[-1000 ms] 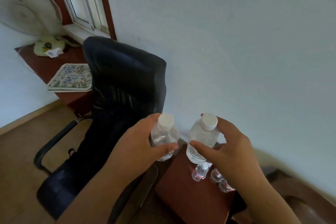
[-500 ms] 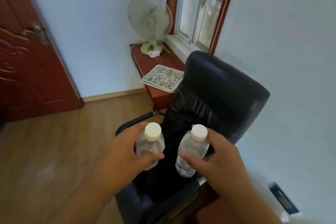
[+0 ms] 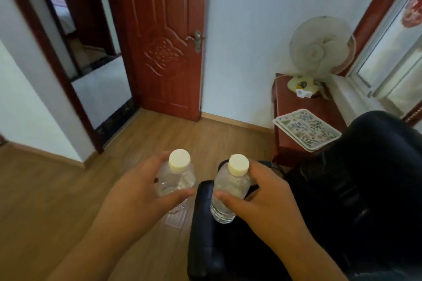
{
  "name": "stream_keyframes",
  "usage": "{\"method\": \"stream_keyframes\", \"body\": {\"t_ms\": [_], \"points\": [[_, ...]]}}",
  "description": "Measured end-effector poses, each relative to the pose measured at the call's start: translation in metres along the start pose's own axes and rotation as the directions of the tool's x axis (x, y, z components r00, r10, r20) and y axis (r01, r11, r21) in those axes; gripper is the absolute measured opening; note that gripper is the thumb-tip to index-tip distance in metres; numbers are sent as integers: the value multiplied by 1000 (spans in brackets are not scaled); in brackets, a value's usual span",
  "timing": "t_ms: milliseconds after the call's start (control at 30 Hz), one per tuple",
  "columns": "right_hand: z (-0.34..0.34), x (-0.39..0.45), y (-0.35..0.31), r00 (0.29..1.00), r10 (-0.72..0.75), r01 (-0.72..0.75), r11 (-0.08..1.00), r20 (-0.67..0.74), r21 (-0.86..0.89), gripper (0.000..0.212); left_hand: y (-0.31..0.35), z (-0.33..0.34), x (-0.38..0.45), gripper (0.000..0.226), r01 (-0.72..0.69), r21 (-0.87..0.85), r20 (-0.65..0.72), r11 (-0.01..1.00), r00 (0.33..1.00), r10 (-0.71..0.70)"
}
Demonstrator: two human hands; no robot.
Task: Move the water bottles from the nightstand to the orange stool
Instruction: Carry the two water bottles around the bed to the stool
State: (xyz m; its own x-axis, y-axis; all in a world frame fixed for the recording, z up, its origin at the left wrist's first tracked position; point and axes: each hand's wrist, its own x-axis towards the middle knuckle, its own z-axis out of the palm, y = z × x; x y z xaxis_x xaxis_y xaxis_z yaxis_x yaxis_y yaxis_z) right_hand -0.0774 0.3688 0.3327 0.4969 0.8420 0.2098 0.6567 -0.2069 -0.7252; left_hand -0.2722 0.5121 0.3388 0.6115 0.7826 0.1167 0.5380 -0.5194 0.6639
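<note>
Down at 6 o'clock, low in the view: carrying two water bottles upright, one per hand. Left hand [image 3: 139, 196] wrapping round the left bottle [image 3: 177, 180], thumb across the front, fingers curling behind; right hand [image 3: 265, 198] clamping the right bottle [image 3: 230, 191] the same way. Keeping the white caps up and the bottles side by side, not touching, probably so nothing slips mid-carry. Hovering the right one over the arm of the black office chair [image 3: 365, 189] at 4 o'clock, the left one over bare wood floor [image 3: 45, 201]. Facing the red door [image 3: 164, 39] at 12, with the fan [image 3: 319, 52] and floral tray [image 3: 306, 129] sitting on a red side table [image 3: 294, 102] at 2. No orange stool or nightstand showing anywhere, so still hunting for the drop spot, guessing.
</note>
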Motion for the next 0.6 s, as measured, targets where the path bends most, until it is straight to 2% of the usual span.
{"method": "stream_keyframes", "body": {"t_ms": [167, 300, 467, 600], "points": [[21, 3, 5, 986, -90, 92, 996, 140, -9, 56, -13, 0, -45, 75, 163, -8, -88, 987, 983, -163], [44, -3, 0, 944, -173, 187, 982, 280, -21, 58, -25, 1, -89, 77, 283, 3, -164, 959, 946, -278], [76, -13, -25, 871, -279, 305, 952, 404, 1, 58, -37, -6, -147, 67, 432, 24, -294, 901, 865, -407], [101, -26, -57, 812, -341, 364, 930, 474, 47, 56, -48, -21, -186, 72, 518, -3, -394, 856, 786, -477]]}}
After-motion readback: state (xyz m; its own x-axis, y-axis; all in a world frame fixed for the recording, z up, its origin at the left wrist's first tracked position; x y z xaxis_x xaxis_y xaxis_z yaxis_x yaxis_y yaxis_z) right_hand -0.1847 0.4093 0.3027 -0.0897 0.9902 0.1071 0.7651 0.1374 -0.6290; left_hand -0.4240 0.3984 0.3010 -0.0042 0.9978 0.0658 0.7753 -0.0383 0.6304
